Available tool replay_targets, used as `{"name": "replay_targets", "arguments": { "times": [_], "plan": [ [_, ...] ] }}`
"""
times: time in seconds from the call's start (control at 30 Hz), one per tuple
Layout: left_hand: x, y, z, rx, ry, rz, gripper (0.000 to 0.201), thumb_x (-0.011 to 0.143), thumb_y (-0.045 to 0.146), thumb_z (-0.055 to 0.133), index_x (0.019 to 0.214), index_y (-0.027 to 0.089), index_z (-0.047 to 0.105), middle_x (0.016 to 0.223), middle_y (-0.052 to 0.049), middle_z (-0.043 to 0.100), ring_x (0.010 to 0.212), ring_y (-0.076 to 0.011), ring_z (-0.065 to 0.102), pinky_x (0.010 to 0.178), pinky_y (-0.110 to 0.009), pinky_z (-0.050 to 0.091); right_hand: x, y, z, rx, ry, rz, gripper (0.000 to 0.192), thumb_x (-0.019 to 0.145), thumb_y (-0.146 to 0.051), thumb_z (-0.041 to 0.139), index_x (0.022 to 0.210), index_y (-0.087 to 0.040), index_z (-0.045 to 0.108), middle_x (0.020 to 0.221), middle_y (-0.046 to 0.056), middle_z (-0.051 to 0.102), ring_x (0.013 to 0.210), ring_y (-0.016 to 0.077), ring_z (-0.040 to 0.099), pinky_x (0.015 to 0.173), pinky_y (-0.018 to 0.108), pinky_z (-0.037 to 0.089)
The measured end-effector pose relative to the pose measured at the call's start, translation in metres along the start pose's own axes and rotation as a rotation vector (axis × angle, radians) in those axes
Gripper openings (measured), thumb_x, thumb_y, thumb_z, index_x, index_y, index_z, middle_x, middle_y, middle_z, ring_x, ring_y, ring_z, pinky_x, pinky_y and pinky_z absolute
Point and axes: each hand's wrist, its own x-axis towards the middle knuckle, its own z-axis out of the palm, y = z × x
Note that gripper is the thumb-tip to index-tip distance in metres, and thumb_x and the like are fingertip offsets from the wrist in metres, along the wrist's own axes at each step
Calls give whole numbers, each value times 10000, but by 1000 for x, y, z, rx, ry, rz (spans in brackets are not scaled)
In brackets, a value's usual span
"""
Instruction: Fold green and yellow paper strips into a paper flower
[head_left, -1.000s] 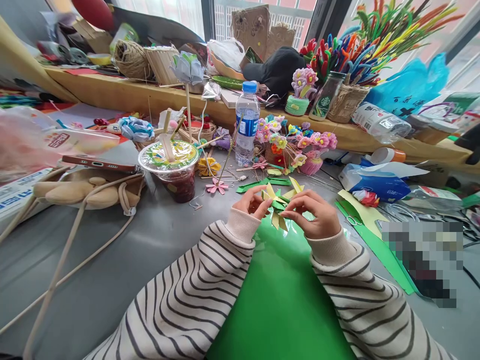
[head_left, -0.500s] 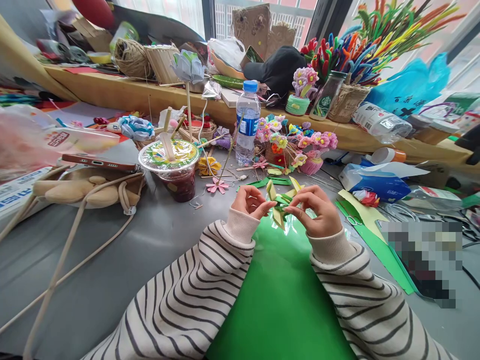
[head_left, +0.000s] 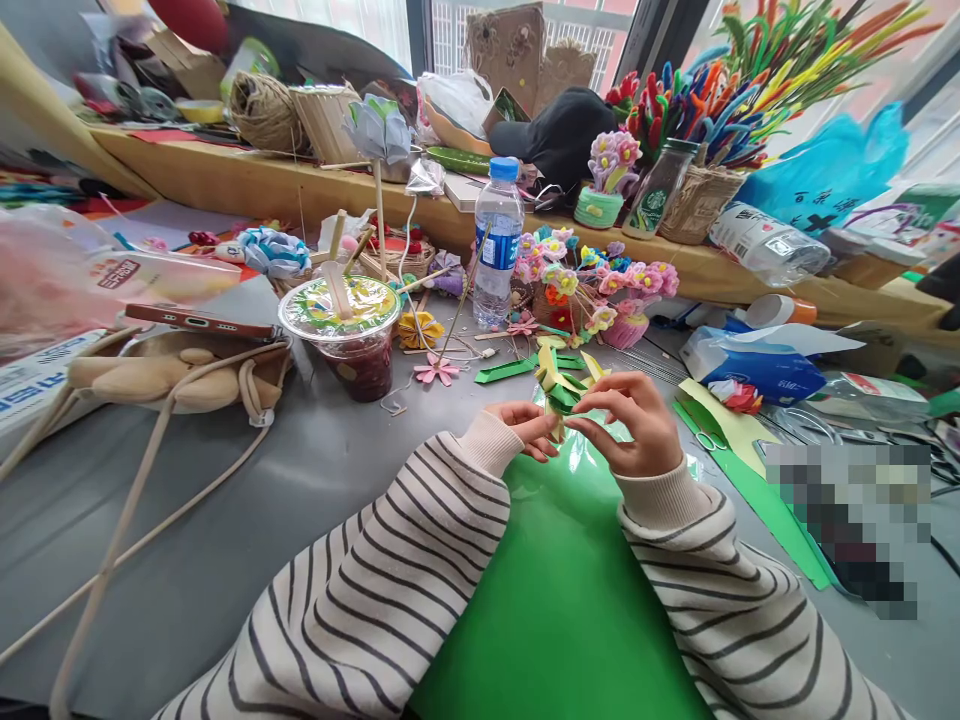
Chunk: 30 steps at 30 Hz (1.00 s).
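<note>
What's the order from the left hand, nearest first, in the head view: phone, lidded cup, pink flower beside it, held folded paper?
1. Folded paper: touching the left hand.
2. Pink flower: to the hand's left.
3. Lidded cup: left of the flower.
4. Phone: farthest left.

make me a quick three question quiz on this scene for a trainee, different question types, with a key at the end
1. What do the left hand and right hand hold between them?
a) scissors
b) a green-and-yellow folded piece
c) a phone

2. True or false: the blue-capped bottle stands upright.

3. Fill in: seen from the camera, the lidded cup stands to the ____ of the blue-capped bottle.

Key: 1. b; 2. true; 3. left
</note>
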Motion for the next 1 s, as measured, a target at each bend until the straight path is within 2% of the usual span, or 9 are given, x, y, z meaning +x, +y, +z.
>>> {"name": "replay_targets", "arguments": {
  "times": [0.17,0.4,0.6,0.77,0.87,1.0],
  "plan": [
    [-1,0,0,43,-8,19,307,506,377,662,604,106,554,384,33,524,347,-53,486,375,-160,376,1,0,-2,-71,18,26,66,642,-261,607,643,-197,591,712,29,483,649,133,460,541,288,424],
    [-2,0,0,20,-38,60,246,541,319,656,561,119,514,406,32,531,335,-46,465,361,-169,362,1,-7,0,-97,28,190,116,669,-292,575,617,-189,577,692,30,483,611,118,456,448,240,402],
    [0,-3,-1,23,-39,92,249,552,297,649,560,123,472,410,44,526,313,-36,445,337,-158,347,1,-6,0,-130,13,226,145,662,-321,578,607,-186,579,681,24,493,563,107,434,483,260,385],
    [1,-6,0,53,33,127,257,551,299,643,576,119,462,422,57,516,299,-16,419,327,-141,342,3,-7,-2,-199,-25,121,121,656,-303,583,612,-190,582,713,38,498,651,146,446,587,306,397],
    [0,-4,2,58,108,167,260,555,309,637,597,112,473,443,52,521,320,-18,438,353,-150,377,3,-12,-1,-308,-34,1,79,666,-268,572,632,-197,583,797,41,521,630,137,413,636,322,396],
    [-2,-3,6,54,130,200,279,539,321,645,611,112,474,458,38,536,352,-41,479,375,-170,410,0,-17,3,-408,-14,-91,55,680,-234,554,683,-208,603,901,37,543,699,157,427,675,312,410]
  ]
}}
